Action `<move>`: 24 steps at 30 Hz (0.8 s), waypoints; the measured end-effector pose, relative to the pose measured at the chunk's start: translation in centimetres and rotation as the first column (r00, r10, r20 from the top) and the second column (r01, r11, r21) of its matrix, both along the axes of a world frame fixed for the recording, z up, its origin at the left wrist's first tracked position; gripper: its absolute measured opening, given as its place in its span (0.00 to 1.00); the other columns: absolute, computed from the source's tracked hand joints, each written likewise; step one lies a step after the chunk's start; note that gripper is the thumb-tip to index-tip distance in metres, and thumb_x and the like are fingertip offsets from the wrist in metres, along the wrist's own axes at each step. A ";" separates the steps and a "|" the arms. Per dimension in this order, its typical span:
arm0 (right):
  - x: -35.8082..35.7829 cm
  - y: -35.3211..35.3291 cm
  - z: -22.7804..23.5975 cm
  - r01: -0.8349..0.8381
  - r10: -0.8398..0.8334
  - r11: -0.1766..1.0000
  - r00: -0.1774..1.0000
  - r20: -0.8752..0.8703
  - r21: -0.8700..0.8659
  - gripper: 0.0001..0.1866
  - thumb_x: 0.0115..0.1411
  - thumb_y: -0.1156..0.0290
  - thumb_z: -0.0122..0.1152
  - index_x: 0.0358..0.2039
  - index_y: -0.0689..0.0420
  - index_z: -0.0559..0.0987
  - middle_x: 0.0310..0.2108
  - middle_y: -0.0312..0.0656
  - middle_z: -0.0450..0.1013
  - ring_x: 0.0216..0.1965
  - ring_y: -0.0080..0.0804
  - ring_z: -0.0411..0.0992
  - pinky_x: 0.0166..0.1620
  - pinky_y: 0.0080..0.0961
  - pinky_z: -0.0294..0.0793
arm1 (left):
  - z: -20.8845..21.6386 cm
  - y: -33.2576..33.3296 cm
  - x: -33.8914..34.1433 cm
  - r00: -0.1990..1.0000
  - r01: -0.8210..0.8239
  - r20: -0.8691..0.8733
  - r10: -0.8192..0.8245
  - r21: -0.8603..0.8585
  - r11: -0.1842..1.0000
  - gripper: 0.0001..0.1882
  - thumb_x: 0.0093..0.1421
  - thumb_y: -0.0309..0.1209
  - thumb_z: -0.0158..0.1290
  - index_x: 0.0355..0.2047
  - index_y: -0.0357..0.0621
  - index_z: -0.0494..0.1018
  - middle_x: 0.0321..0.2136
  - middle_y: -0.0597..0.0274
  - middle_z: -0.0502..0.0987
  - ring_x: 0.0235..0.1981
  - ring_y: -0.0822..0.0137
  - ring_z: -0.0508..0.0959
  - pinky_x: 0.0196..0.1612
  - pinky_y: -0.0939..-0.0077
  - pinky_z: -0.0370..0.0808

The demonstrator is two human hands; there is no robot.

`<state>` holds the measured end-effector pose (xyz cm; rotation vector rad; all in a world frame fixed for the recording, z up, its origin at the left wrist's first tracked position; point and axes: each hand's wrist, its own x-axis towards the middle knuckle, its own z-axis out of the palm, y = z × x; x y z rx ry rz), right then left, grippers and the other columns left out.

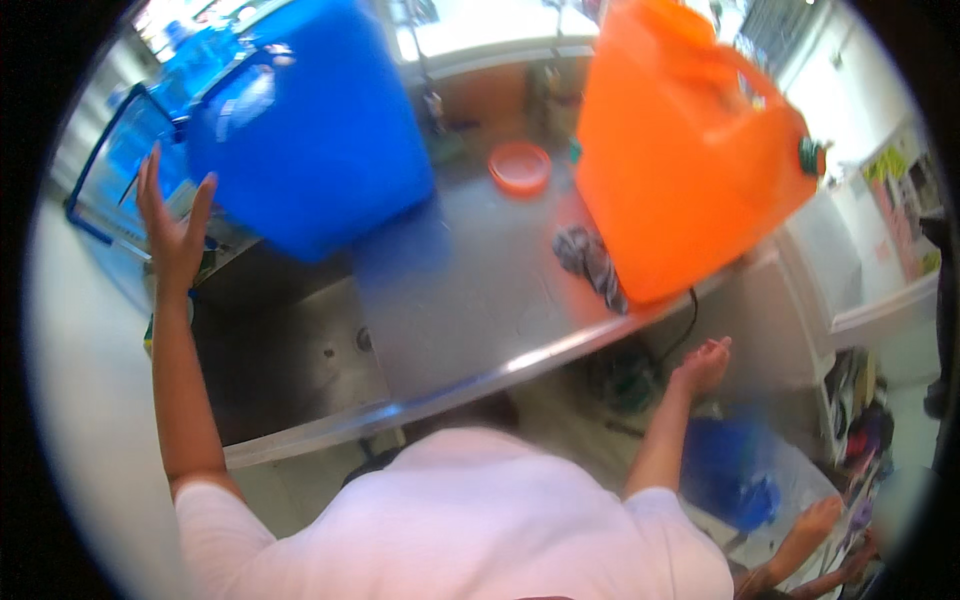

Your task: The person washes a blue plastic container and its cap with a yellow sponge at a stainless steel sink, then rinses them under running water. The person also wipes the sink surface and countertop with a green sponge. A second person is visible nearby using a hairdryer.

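Observation:
My left hand (180, 225) is raised over the sink's left end, fingers and thumb spread, holding nothing. It is nearest a large blue jerrycan (320, 130), which stands across the sink and the steel counter (460, 310); I cannot tell whether they touch. Low beyond the counter's front edge hangs my right hand (705, 365), its fingers loosely curled and nothing visible in them. Above it, a large orange jerrycan (690, 170) with a dark green cap (812, 157) stands at the counter's right end. A crumpled grey cloth (590, 265) lies against its base.
The steel sink basin (270, 350) opens at left. A round orange-rimmed lid or dish (519, 168) lies near the back. Clear blue bottles (190, 70) fill the far left. Right of me are a blue container (735, 470) and another person's bare limb (805, 530).

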<state>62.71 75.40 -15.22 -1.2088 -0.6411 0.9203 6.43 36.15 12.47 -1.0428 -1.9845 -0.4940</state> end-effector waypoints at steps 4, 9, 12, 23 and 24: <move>-8.9 -3.2 11.1 -0.392 0.346 0.780 0.920 0.187 0.487 0.13 0.65 0.64 0.57 0.27 0.58 0.74 0.19 0.29 0.63 0.20 0.18 0.59 0.24 0.19 0.59 | 3.4 3.1 -10.6 0.858 0.033 0.414 -0.305 0.547 0.837 0.53 0.54 0.65 0.56 0.68 0.40 0.53 0.68 0.46 0.50 0.68 0.51 0.53 0.68 0.55 0.53; -20.4 -8.8 22.5 -0.892 0.562 0.308 0.451 0.693 0.331 0.12 0.61 0.63 0.63 0.37 0.59 0.79 0.27 0.34 0.74 0.30 0.19 0.71 0.35 0.20 0.72 | 0.7 3.7 -14.8 -0.024 0.016 0.601 -0.799 0.799 0.601 0.37 0.60 0.58 0.54 0.59 0.44 0.67 0.57 0.58 0.69 0.55 0.63 0.70 0.56 0.64 0.68; -25.9 -11.7 27.1 -0.964 0.484 0.167 0.261 0.835 0.205 0.18 0.58 0.59 0.65 0.44 0.56 0.79 0.31 0.40 0.78 0.33 0.26 0.76 0.39 0.24 0.76 | 0.1 4.8 -12.2 -0.083 -0.037 0.557 -0.826 0.827 0.561 0.31 0.60 0.53 0.56 0.56 0.46 0.69 0.52 0.61 0.72 0.46 0.68 0.75 0.45 0.70 0.75; -47.7 -7.8 37.4 -0.932 -0.280 0.236 0.206 0.938 0.275 0.28 0.57 0.57 0.61 0.57 0.51 0.73 0.56 0.52 0.70 0.56 0.52 0.69 0.59 0.44 0.68 | 1.6 4.5 -2.1 0.505 -0.054 0.825 -0.251 0.321 0.946 0.56 0.51 0.66 0.56 0.68 0.42 0.50 0.61 0.43 0.62 0.63 0.52 0.64 0.63 0.55 0.64; -47.9 -7.2 37.6 -0.962 -0.228 0.200 0.136 0.964 0.184 0.26 0.57 0.58 0.61 0.55 0.51 0.75 0.52 0.52 0.73 0.52 0.52 0.72 0.56 0.42 0.71 | 1.6 4.2 -1.2 0.542 -0.038 0.815 -0.206 0.268 0.963 0.56 0.51 0.66 0.57 0.68 0.42 0.51 0.61 0.41 0.62 0.62 0.52 0.64 0.62 0.56 0.65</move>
